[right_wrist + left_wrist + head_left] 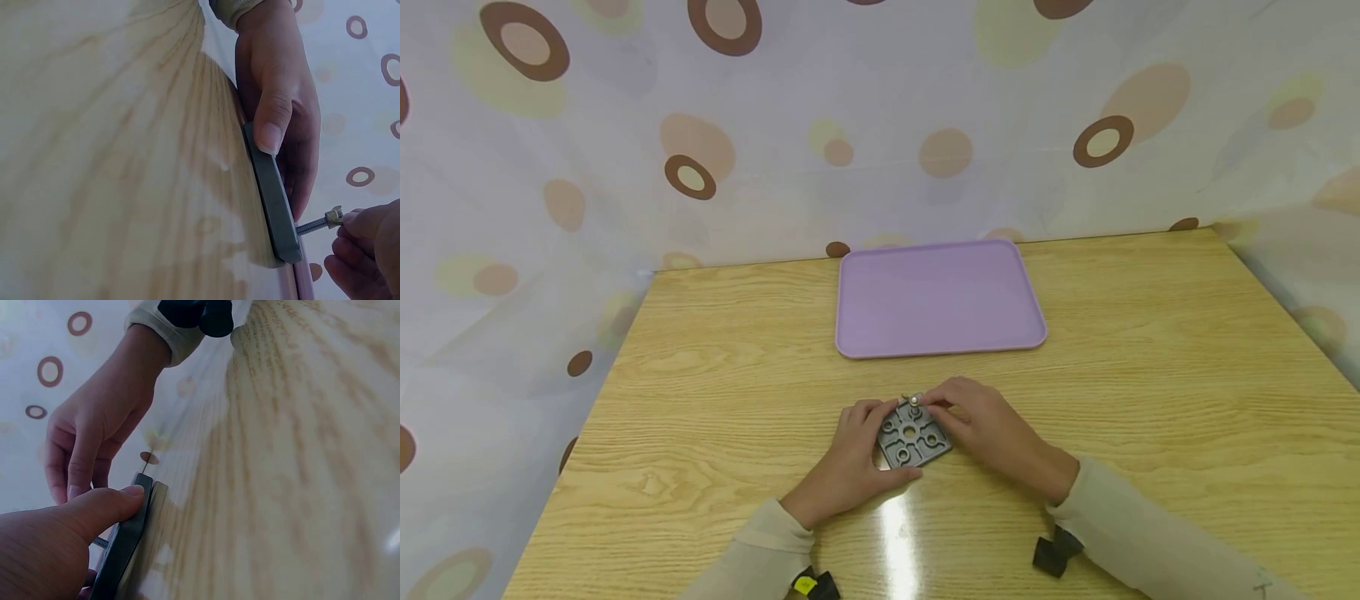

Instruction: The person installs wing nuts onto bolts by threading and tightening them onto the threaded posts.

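Note:
A square grey metal plate (917, 454) with several round, holed bosses lies flat close over the table. My left hand (857, 471) grips it from the left, fingers at its far corner and thumb along the near edge. From the boss at the far corner a threaded bolt (312, 226) stands up out of the plate. On the bolt's end sits a small brass-coloured wing nut (334, 217), which my right hand (988, 425) pinches between thumb and forefinger. The left wrist view shows the left thumb (115, 503) pressed on the plate's edge.
A purple tray (940, 300) lies beyond the hands, near the back edge of the wood-grain table (715, 375). A patterned curtain (880, 108) hangs behind the table and along its sides. Black wrist devices (1051, 557) sit below the sleeves.

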Tool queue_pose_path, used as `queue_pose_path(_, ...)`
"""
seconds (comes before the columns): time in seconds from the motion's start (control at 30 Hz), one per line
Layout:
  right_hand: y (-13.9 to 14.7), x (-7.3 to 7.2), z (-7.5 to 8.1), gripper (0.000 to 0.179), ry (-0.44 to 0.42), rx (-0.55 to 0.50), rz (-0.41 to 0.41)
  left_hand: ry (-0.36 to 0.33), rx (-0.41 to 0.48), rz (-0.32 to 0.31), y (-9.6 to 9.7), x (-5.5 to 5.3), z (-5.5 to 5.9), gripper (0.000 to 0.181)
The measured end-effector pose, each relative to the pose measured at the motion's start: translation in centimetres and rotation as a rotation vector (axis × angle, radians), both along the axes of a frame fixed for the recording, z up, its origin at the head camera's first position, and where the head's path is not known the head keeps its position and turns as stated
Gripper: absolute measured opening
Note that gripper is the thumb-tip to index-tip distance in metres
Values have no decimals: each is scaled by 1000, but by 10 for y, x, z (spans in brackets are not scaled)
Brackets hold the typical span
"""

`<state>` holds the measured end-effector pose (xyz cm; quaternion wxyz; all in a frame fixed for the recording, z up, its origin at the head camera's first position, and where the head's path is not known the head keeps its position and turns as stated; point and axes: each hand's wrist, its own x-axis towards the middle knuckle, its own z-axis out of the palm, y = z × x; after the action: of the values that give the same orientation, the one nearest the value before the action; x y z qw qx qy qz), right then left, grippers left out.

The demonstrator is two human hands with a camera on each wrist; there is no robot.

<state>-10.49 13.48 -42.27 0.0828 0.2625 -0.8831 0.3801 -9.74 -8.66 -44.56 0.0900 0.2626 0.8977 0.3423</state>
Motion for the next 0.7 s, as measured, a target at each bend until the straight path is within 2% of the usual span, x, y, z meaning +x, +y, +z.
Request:
queue_pose_path(0.3, -3, -1, -3, 13, 27, -18, 26, 14, -2, 1, 1, 0, -1, 89)
queue_pose_path(0.43, -5, -1, -4, 20, 42, -45, 30, 21, -6, 4, 0, 0, -1, 89)
queue_pose_path(0.7, -9, -2, -4, 33, -24, -36, 18, 20, -2, 0, 0, 0, -2, 88)
